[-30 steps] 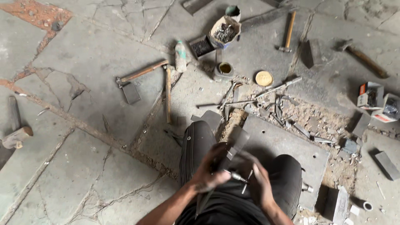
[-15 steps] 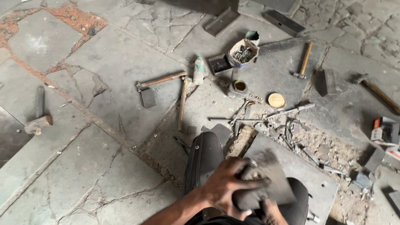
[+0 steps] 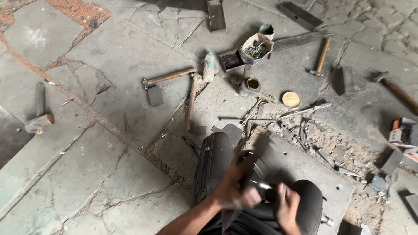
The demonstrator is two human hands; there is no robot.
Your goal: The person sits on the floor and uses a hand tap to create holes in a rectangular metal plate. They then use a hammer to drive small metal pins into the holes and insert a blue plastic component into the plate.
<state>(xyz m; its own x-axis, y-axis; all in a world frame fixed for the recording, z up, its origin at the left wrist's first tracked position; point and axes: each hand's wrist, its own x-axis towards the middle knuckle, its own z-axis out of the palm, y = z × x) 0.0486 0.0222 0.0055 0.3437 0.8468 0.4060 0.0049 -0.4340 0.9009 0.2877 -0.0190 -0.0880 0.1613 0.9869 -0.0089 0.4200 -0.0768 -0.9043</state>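
Note:
My left hand (image 3: 233, 189) is closed around a grey curved metal piece (image 3: 257, 172), which it holds over a black rubber tyre (image 3: 213, 163) lying in front of me. My right hand (image 3: 287, 206) is just to its right, fingers curled on a thin bright metal rod (image 3: 264, 186) that points at the piece. Both hands are blurred with motion. Under the tyre lies a flat grey metal plate (image 3: 305, 169), and a wooden block (image 3: 257, 141) sits at its far edge.
On the cracked stone floor lie several hammers (image 3: 167, 77) (image 3: 320, 56) (image 3: 394, 89), a mallet (image 3: 39, 122), a small bottle (image 3: 209, 65), a pot of nails (image 3: 257, 45), a tin (image 3: 252, 83), a yellow lid (image 3: 291, 99), scattered metal scraps (image 3: 305, 130) and small boxes (image 3: 402, 130).
The view has drifted up and left over the floor. My left hand held a flat grey sheet across the tyre; now both hands are lower, close together on the curved piece.

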